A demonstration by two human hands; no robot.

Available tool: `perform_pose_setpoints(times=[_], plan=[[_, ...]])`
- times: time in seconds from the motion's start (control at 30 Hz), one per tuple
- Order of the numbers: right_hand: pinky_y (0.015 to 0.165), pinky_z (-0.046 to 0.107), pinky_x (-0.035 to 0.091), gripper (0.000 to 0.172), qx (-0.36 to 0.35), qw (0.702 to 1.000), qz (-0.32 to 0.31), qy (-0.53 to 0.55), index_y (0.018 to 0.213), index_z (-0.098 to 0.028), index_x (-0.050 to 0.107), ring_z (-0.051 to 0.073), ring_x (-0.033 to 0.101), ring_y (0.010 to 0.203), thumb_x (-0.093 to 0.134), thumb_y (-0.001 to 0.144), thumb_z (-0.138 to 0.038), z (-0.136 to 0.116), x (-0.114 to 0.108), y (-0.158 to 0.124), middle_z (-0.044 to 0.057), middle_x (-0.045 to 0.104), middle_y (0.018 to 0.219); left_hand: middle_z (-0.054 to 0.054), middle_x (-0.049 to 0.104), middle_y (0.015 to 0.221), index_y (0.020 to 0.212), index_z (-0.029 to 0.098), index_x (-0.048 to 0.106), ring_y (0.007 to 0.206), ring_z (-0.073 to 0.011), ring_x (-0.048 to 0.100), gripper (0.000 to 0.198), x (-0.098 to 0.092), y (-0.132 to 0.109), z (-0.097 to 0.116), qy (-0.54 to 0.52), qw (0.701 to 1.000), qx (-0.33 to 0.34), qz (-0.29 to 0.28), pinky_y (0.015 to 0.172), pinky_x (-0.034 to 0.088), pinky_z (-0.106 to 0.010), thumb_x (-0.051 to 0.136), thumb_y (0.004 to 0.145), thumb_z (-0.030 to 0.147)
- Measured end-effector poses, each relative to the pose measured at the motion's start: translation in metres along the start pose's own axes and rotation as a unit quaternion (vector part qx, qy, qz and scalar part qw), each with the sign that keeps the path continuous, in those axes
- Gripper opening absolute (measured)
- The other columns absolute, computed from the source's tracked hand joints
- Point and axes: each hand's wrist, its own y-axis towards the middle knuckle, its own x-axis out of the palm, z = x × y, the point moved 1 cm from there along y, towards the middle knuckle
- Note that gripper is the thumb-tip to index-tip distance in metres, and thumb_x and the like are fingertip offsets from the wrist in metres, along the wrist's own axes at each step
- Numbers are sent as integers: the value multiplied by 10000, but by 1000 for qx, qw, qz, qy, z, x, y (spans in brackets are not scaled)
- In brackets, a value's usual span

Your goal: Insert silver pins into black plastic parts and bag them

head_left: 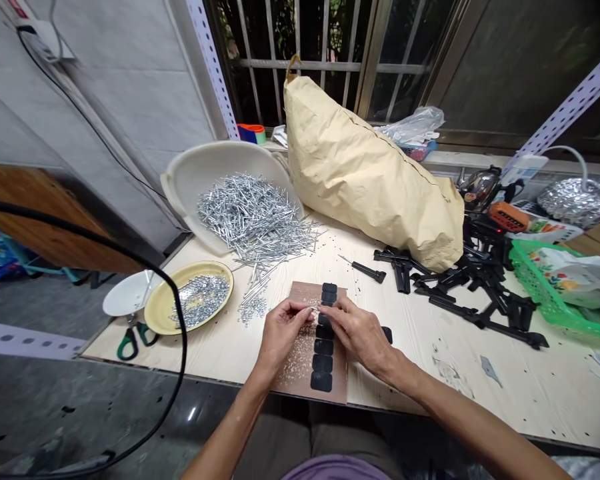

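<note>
My left hand and my right hand meet over a brown board at the table's front edge. The fingers of both are pinched together at nearly the same spot; whatever lies between them is too small to name. Under my right fingers runs a column of black rounded square pads, partly hidden. Many tiny pale bits are scattered over the board, mostly left of the pads. Another black pad lies to the right of my right hand. Small shiny metal pieces rest just beyond my left hand.
A white scoop-shaped basin spills thin metal pins. To the left are a yellow dish, a white plate and green-handled scissors. A big paper sack stands behind; black plastic parts and a green basket lie right.
</note>
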Motion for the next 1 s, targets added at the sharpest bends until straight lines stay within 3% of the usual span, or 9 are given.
perform_pose_setpoints(times=[0.2, 0.33, 0.63, 0.83, 1.0], plan=[[658, 225, 465, 210, 22, 999, 15, 47, 1034, -216, 588, 131, 601, 798, 406, 942, -262, 4, 0, -3, 38, 619, 931, -20, 677, 698, 885, 150, 679, 651, -136, 628, 249, -3, 5, -3, 27, 999, -16, -36, 658, 492, -247, 703, 700, 316], [667, 241, 451, 230, 28, 999, 14, 9, 974, -211, 606, 144, 606, 795, 387, 952, -278, 6, -2, -4, 42, 632, 888, -32, 672, 663, 838, 136, 701, 634, -140, 615, 254, -2, 6, -6, 45, 997, -31, -51, 635, 482, -245, 713, 685, 339], [625, 231, 402, 249, 18, 997, 40, -56, 907, -213, 619, 133, 575, 725, 388, 953, -293, 5, 5, -2, 33, 608, 810, -16, 651, 649, 831, 141, 697, 603, -129, 590, 260, -1, 9, -10, 22, 998, -27, -51, 614, 481, -247, 709, 682, 354], [604, 208, 417, 203, 23, 999, 19, 17, 990, -216, 583, 118, 576, 767, 399, 948, -292, 7, 10, -2, 24, 586, 895, -17, 657, 670, 826, 142, 697, 613, -124, 594, 234, -2, 7, -5, 54, 997, -21, -52, 628, 478, -239, 700, 696, 337], [610, 213, 435, 244, 20, 998, 31, 45, 962, -210, 609, 118, 560, 728, 376, 954, -283, 8, 13, -2, 31, 562, 834, -11, 644, 647, 832, 140, 690, 598, -122, 592, 260, -3, 7, -8, 21, 997, -39, -60, 621, 486, -246, 713, 682, 351]])
